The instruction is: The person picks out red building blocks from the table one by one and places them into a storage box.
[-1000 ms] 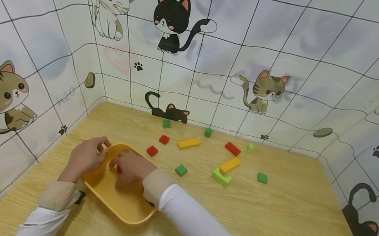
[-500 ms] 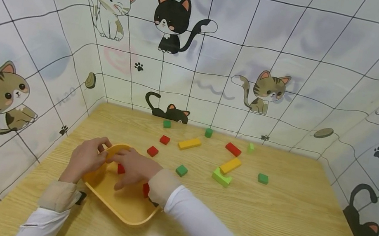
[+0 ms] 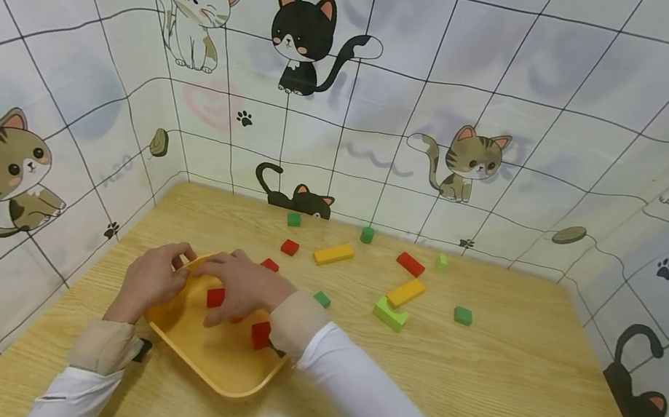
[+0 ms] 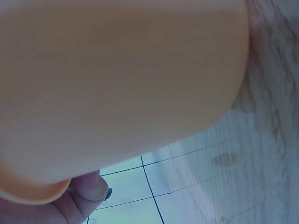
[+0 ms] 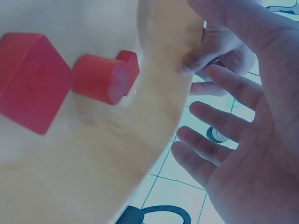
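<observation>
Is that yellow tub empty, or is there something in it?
Not empty: the yellow tub holds at least three red blocks, visible inside it in the right wrist view.

One tub (image 3: 216,360), two hands (image 3: 154,274), six red blocks (image 3: 261,336), two yellow blocks (image 3: 333,254), four dark-green blocks (image 3: 463,315), two lime blocks (image 3: 390,315)

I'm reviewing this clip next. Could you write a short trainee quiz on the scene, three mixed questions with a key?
1. Which hand grips the wall of the yellow tub?
2. True or false: the right hand is clenched in a fist.
3. Fill in the blank: in the right wrist view, the middle one of the three red blocks in the tub is shaped like a ____.

Key:
1. The left hand.
2. False; its fingers are spread.
3. Cylinder.
</observation>
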`<state>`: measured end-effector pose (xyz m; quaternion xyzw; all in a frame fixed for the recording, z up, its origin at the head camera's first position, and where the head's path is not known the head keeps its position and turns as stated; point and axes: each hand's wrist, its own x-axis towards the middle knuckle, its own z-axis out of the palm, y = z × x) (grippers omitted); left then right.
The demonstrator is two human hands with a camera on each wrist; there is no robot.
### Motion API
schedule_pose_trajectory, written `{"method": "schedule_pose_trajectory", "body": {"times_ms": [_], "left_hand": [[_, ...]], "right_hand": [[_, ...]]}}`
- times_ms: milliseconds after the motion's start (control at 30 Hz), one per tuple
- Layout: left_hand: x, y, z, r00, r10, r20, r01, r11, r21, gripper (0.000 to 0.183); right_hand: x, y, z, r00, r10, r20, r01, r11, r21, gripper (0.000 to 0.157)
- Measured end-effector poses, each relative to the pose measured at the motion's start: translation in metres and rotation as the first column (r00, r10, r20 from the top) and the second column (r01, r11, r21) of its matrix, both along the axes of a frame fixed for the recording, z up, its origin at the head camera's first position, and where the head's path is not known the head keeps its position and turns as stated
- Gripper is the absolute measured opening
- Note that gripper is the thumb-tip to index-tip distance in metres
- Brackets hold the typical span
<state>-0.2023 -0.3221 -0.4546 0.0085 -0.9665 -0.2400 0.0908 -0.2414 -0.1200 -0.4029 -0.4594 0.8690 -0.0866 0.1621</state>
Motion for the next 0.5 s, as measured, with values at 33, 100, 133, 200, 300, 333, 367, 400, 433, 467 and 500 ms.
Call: {"method": "schedule_pose_trajectory", "body": {"times_ms": [33,100,133,200,300,333,367,400,433,467,500], "left_hand": [[0.000,0.000,0.000,1.000,0.001,-0.001,-0.001,1.000,0.000,0.021],[0.000,0.000,0.000,1.000,0.004,-0.002,-0.004,1.000,0.000,0.021],[0.001,0.000,0.000,1.000,0.007,-0.003,-0.007,1.000,0.000,0.021],[0.001,0.000,0.000,1.000,0.010,-0.001,-0.010,1.000,-0.001,0.020],[0.001,0.000,0.000,1.000,0.013,0.002,-0.013,1.000,-0.001,0.020],[0.001,0.000,0.000,1.000,0.013,0.004,-0.013,1.000,-0.002,0.020],[0.001,0.000,0.000,1.000,0.013,0.003,-0.013,1.000,-0.003,0.019],[0.001,0.000,0.000,1.000,0.014,0.002,-0.014,1.000,-0.002,0.020],[0.001,0.000,0.000,1.000,0.014,0.000,-0.014,1.000,-0.001,0.020],[0.001,0.000,0.000,1.000,0.014,-0.001,-0.014,1.000,-0.001,0.020],[0.001,0.000,-0.001,1.000,0.014,0.000,-0.014,1.000,-0.001,0.020]], "right_hand": [[0.000,0.001,0.001,1.000,-0.001,-0.005,0.001,1.000,-0.002,0.076],[-0.001,0.004,0.004,1.000,0.004,-0.024,-0.004,1.000,-0.009,0.077],[-0.001,0.005,0.005,0.999,0.007,-0.035,-0.008,1.000,-0.013,0.078],[-0.002,0.009,0.007,0.998,0.009,-0.055,-0.010,1.000,-0.020,0.079],[-0.004,0.015,0.010,0.997,-0.001,-0.076,-0.002,0.999,-0.040,0.081],[-0.005,0.017,0.011,0.997,-0.006,-0.080,0.003,0.999,-0.046,0.082],[-0.005,0.019,0.012,0.996,-0.012,-0.089,0.007,0.999,-0.050,0.083],[-0.006,0.022,0.013,0.995,-0.016,-0.099,0.011,0.999,-0.053,0.084],[-0.007,0.024,0.013,0.994,-0.020,-0.106,0.014,0.998,-0.057,0.085],[-0.008,0.027,0.014,0.994,-0.025,-0.107,0.018,0.998,-0.064,0.086],[-0.009,0.030,0.015,0.994,-0.033,-0.101,0.026,0.997,-0.073,0.087]]}}
